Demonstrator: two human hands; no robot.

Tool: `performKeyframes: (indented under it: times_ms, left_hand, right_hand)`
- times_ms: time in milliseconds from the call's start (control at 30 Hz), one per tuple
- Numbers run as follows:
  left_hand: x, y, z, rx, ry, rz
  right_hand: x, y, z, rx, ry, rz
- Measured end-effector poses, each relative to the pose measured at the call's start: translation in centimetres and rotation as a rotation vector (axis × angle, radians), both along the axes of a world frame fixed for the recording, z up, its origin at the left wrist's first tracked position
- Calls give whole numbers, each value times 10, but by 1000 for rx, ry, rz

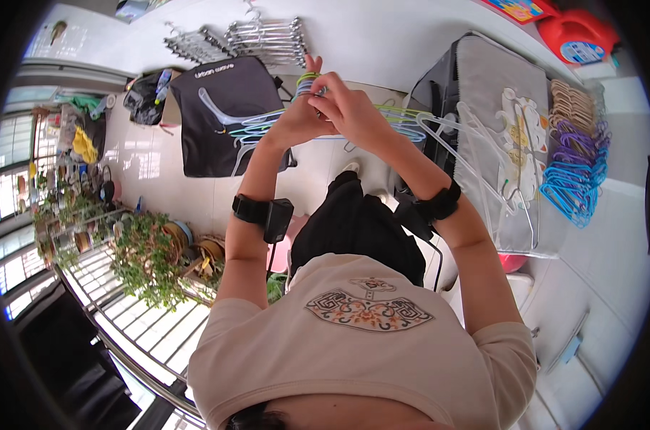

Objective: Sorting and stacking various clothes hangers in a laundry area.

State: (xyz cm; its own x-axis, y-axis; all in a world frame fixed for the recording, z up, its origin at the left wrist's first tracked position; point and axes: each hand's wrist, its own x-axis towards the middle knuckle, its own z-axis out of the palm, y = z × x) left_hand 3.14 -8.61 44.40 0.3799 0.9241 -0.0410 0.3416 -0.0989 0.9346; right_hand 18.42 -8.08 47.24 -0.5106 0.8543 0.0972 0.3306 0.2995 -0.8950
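Note:
My left hand [304, 115] is closed around a bundle of thin plastic hangers [255, 127] in blue, green and clear. Their bodies spread out on both sides of my wrists, and their hooks are gathered at my left fingers, partly hidden. My right hand [349, 110] overlaps it, thumb and index finger pinched at the hooks. To the right, loose clear plastic hangers [478, 148] and a metal wire hanger [520, 188] lie on a grey cover [478, 70] with cartoon cats.
Blue hangers [571, 185], purple hangers [574, 141] and beige hangers [571, 107] cluster at the right. Metal racks [265, 40] stand by the far wall, near a black-covered seat [223, 97]. A red detergent bottle [574, 35] is at upper right, potted plants [147, 258] at left.

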Motion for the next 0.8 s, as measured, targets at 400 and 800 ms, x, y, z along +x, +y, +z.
performKeyframes:
  times_ms: [400, 800]
  left_hand:
    - [-41, -3, -45, 195, -255, 291]
    - [-96, 3, -81, 111, -182, 633]
  right_hand:
    - [16, 2, -33, -110, 229, -234]
    - [71, -7, -328, -791, -239, -728]
